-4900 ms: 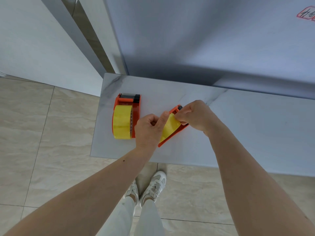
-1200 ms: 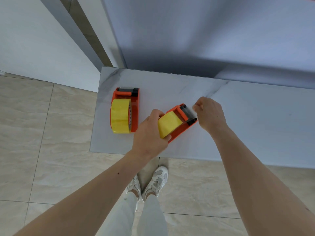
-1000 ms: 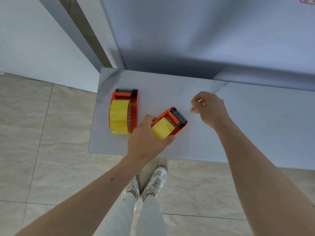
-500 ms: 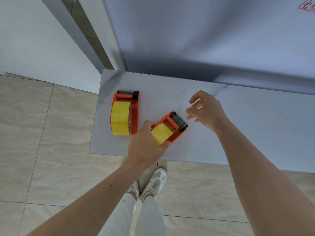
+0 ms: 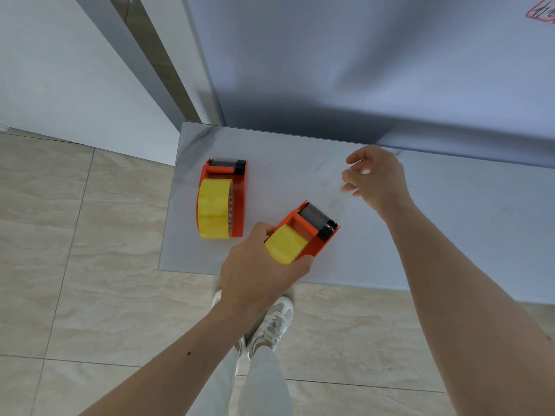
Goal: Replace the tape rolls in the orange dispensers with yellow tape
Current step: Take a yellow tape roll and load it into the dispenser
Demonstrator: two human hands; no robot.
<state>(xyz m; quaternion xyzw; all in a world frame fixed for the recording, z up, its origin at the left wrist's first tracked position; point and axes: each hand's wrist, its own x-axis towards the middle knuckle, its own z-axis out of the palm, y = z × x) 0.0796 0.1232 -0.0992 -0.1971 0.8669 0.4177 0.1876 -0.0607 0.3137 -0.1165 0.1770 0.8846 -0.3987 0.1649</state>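
Note:
Two orange tape dispensers rest on a pale marble-look table. The left dispenser lies on its side near the table's left end, and a yellow tape roll sits in it. The second dispenser is angled near the front edge with a yellow roll in it and its black cutter end pointing up and right. My left hand grips this dispenser around the roll end. My right hand hovers above the table behind the dispenser, fingers apart and curled, apart from the cutter.
A grey wall panel rises right behind the table. The table's left end and front edge drop to a beige tiled floor. My legs and white shoes stand just below the front edge.
My right hand has left the cutter end and pulled back up and to the right, its fingers spreading. My left hand keeps its hold on the second dispenser, which turned slightly.

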